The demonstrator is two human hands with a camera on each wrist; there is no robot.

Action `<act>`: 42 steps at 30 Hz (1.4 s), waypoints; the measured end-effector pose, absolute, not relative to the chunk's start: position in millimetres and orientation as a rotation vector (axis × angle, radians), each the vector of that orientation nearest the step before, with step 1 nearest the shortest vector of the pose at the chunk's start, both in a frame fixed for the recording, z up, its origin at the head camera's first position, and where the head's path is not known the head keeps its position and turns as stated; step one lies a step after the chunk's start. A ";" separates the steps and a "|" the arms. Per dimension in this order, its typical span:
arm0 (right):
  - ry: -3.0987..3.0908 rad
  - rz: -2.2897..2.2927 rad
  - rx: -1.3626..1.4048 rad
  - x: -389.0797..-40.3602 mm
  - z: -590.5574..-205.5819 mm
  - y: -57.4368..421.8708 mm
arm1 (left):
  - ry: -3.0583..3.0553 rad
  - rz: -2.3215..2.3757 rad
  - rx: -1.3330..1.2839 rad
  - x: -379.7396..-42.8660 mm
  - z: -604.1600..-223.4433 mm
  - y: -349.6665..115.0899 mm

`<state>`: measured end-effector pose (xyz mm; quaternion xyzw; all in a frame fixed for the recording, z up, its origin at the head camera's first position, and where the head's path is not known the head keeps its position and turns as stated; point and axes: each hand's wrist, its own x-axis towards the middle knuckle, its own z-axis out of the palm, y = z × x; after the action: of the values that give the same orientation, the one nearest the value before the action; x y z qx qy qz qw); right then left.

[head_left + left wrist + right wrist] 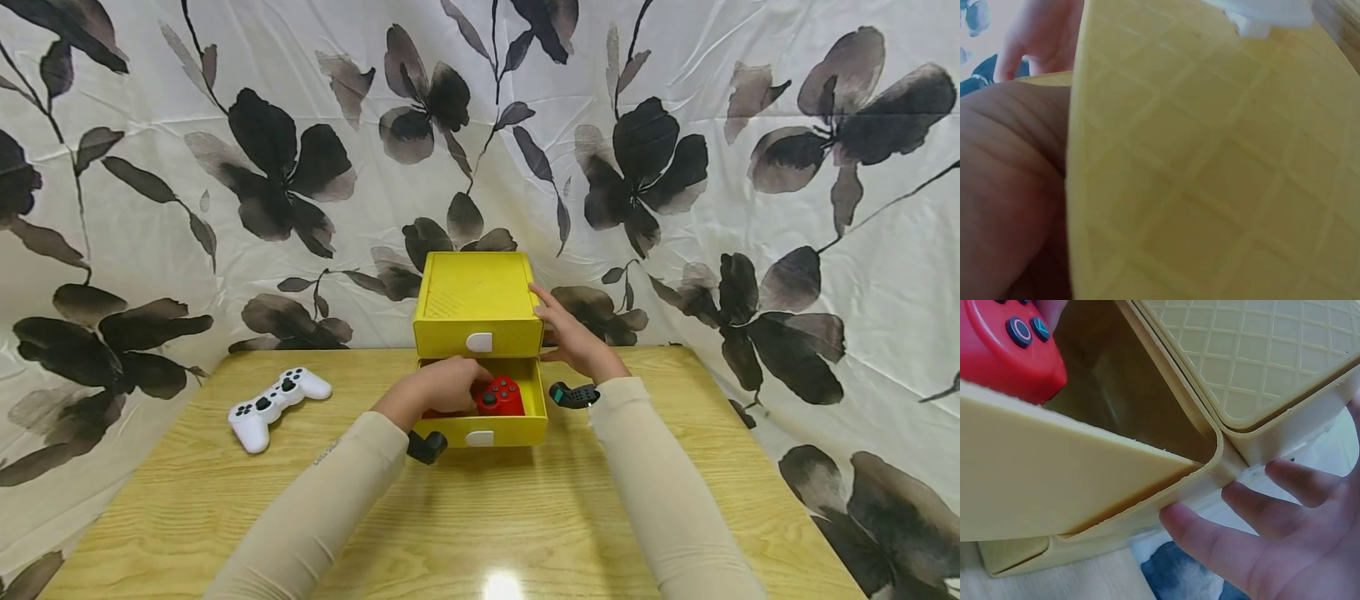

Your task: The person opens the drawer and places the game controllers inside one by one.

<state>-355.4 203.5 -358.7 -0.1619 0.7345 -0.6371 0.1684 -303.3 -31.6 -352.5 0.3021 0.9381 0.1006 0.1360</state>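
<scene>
A small yellow two-drawer unit stands on the table, its lower drawer pulled out and its upper one closed. Inside that lower drawer is a red game controller, gripped at its left part by my left hand, whose fingertips are mostly hidden. The controller's button side also shows in the right wrist view, over the drawer's front wall. My right hand rests with spread, fairly straight fingers against the unit's right side. In the left wrist view, the drawer's patterned front covers most of my left hand.
A white game controller lies on the wooden table to the left of the unit. Behind the table hangs a white cloth with dark flowers. White handles stick out from both drawer fronts.
</scene>
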 end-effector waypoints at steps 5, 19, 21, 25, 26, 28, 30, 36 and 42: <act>2.098 -1.830 -0.443 -358.7 -363.6 202.4 | 2.703 0.336 0.876 -303.8 -354.6 -35.4; 2.142 -1.811 -0.440 -355.2 -361.2 198.5 | 2.757 0.584 0.879 -288.8 -356.8 -52.3; 2.152 -1.810 -0.423 -355.3 -360.6 196.8 | 2.787 0.625 0.892 -284.5 -356.7 -55.0; 2.164 -1.800 -0.388 -355.4 -361.0 193.5 | 2.869 0.708 0.919 -273.7 -356.7 -60.5; 2.165 -1.796 -0.380 -355.5 -361.4 192.8 | 2.889 0.730 0.930 -270.8 -356.3 -61.6; 2.168 -1.789 -0.374 -355.6 -362.1 192.3 | 2.928 0.770 0.955 -265.1 -355.6 -63.2; 2.178 -1.783 -0.372 -355.8 -362.2 192.5 | 2.956 0.819 0.980 -259.7 -354.2 -64.2; 2.194 -1.772 -0.398 -356.1 -358.3 194.2 | 3.004 0.908 1.009 -246.7 -348.8 -66.3; 2.174 -1.769 -0.408 -355.8 -353.9 195.3 | 3.030 0.909 0.993 -237.2 -346.9 -69.4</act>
<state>-355.8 195.3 -353.9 -0.1422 0.7584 -0.6172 0.1538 -237.2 -69.4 -346.9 0.2984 0.9104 0.2731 -0.0868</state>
